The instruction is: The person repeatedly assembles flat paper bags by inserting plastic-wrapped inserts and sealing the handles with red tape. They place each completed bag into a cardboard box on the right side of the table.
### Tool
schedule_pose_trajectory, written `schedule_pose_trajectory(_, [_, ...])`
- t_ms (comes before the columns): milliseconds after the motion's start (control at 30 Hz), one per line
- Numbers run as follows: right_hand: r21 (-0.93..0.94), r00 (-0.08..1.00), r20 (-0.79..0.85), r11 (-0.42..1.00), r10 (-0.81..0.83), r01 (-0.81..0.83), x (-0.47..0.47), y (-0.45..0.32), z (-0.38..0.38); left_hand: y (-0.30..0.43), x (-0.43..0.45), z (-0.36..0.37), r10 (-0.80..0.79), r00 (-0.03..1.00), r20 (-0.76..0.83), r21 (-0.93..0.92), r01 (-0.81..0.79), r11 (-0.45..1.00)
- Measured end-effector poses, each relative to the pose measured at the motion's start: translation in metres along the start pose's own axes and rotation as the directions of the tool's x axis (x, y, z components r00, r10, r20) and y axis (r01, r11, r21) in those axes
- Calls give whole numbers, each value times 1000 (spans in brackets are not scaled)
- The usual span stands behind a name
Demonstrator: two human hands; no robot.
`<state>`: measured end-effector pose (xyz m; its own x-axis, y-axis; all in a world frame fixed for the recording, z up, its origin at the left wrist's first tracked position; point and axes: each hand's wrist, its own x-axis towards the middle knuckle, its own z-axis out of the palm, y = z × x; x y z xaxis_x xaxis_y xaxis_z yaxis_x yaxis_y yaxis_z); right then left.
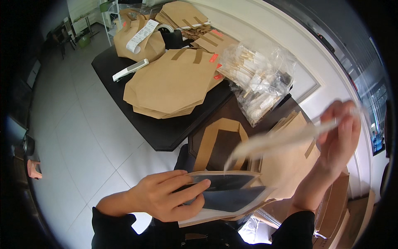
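Note:
My left hand (168,197) grips the rim of an upright kraft paper bag (205,144), whose flat handle loop stands up behind it. The bag's mouth is spread, showing a dark inside (230,199); what lies at the bottom is hidden. To the right and higher up, my right hand (343,133) pinches one end of a pale, thin wrapped packet (279,141). Motion blurs the packet, so its contents cannot be told. Its far end hangs just above the bag's mouth.
Flat kraft bags (174,81) lie stacked on the black table (161,133) beside a white stapler (130,70). Clear plastic (255,81) holds several wrapped utensil packets. A receipt (144,34) is on a filled paper bag (124,37). More kraft bags (286,155) and a carton (332,205) are at right.

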<state>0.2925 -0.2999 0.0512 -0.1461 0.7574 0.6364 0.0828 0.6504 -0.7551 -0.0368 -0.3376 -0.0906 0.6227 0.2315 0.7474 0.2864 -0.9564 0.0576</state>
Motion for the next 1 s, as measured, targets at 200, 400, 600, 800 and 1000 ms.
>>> schedule_pose_trajectory(200, [-300,821,382,897,424,-323,-64,-12,27,12,27,-24,11,1000,30,70,-13,997])
schedule_pose_trajectory(400, [-156,959,-232,967,161,-201,-93,-14,-24,-84,37,-60,-121,992,20,139,117,983])
schedule_pose_trajectory(600, [-305,743,-652,845,151,-439,-173,-21,-114,-333,81,-75,-562,826,45,-126,563,817])
schedule_pose_trajectory(800, [-327,445,-895,621,39,-713,-303,2,-173,-406,133,14,-320,888,-329,356,430,830])
schedule_pose_trajectory(1000, [-578,572,-812,23,-119,-816,-398,64,-189,-121,217,195,12,994,107,-477,41,878])
